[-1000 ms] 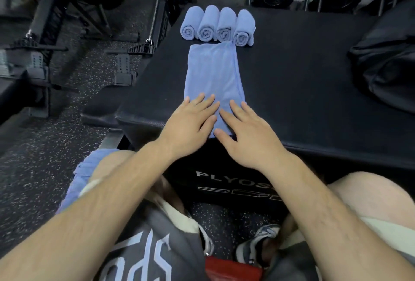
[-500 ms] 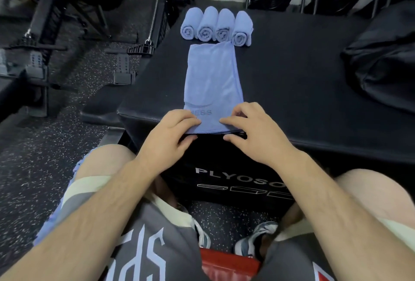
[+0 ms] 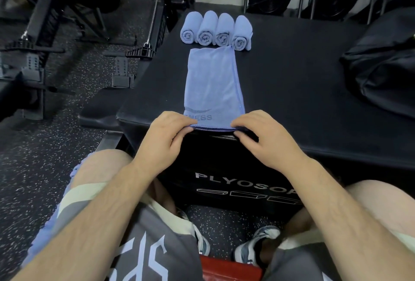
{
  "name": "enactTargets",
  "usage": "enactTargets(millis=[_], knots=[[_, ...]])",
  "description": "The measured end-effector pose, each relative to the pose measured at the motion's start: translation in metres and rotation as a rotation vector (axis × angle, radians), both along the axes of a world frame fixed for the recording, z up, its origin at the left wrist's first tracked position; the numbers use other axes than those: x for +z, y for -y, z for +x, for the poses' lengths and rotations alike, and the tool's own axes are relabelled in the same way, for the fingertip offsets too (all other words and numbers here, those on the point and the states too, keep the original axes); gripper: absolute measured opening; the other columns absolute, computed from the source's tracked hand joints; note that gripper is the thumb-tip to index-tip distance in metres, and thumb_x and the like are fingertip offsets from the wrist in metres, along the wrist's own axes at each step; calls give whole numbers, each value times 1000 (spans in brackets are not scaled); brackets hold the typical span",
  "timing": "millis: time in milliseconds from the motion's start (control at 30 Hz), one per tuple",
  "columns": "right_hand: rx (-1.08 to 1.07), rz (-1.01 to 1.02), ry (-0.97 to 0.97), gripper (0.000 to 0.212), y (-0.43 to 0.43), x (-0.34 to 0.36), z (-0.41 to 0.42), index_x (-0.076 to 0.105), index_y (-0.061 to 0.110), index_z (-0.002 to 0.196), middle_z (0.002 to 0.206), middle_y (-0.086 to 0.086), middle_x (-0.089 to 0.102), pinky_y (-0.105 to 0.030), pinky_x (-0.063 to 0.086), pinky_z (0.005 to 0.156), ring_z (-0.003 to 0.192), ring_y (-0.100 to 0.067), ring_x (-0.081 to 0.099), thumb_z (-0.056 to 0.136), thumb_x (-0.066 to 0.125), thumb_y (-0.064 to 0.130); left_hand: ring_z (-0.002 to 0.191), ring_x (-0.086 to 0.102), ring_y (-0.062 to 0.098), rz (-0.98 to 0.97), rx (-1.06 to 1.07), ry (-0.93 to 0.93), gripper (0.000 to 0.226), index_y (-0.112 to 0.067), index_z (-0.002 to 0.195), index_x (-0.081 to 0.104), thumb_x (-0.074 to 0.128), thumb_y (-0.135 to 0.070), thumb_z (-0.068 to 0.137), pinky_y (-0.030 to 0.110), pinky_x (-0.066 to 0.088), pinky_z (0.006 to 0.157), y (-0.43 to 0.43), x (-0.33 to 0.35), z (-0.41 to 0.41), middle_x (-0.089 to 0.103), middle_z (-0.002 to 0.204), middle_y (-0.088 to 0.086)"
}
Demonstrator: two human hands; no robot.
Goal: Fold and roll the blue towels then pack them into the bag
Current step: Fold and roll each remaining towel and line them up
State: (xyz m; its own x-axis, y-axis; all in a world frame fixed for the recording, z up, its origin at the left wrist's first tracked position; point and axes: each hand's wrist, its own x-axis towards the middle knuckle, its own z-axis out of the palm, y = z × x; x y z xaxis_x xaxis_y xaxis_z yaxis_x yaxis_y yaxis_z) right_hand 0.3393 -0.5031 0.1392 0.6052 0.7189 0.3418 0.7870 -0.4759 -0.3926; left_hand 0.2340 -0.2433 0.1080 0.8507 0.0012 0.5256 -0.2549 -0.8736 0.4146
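folded towel (image 3: 213,83): blue, long narrow strip, flat on black plyo box top (image 3: 292,92), running from near edge toward far end; dark stitched hem along right side; grey logo print ending "NESS" at near end.
near end of towel: at front edge of box, lifted slightly off the pad, dark hem showing between the hands.
left hand (image 3: 165,139): at near-left corner of towel; fingers (image 3: 186,121) curled over top of the cloth, thumb underneath, pinching the hem.
right hand (image 3: 267,139): at near-right corner; fingers (image 3: 244,121) curled, pinching the same hem, thumb below the edge.
hand spacing: apart, strip of hem visible between them.
rolled towels (image 3: 216,30): four blue rolls, side by side, touching, spiral ends facing camera; at far end of box top, just beyond far end of folded towel; rightmost roll sits slightly nearer and touches or overlaps the towel's far right corner, cannot tell which.
bag (image 3: 381,67): black, soft, slumped on right side of box top, well apart from towels; opening not discernible.
box front: white "PLYOSO" lettering, partly cut by right forearm.
extra blue cloth (image 3: 51,224): draped over left thigh, mostly hidden by left forearm.
person: seated, grey shorts with light print, trainers on speckled rubber floor (image 3: 45,168).
background: rowing machines left, fan-wheel machines behind box.
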Motion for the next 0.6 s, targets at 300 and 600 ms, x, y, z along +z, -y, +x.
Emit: enactTargets(millis=[300,600], knots=[[-15,74,-43,17,-3,-3,17,72,26,113,102,21,65,-23,46,89,98,-4,57,101,60,22,83,56,13,-70,57,-75,23,-18,110,76,58,-15,96,38,49,80,1,19,10,59,89,-8],[-24,64,-18,10,-15,-1,32,75,22,103,106,13,53,-18,42,83,96,-6,46,98,66,21,100,49,21,90,152,19,13,-21,97,73,66,-11,94,34,34,81,5,19,16,57,100,-7]])
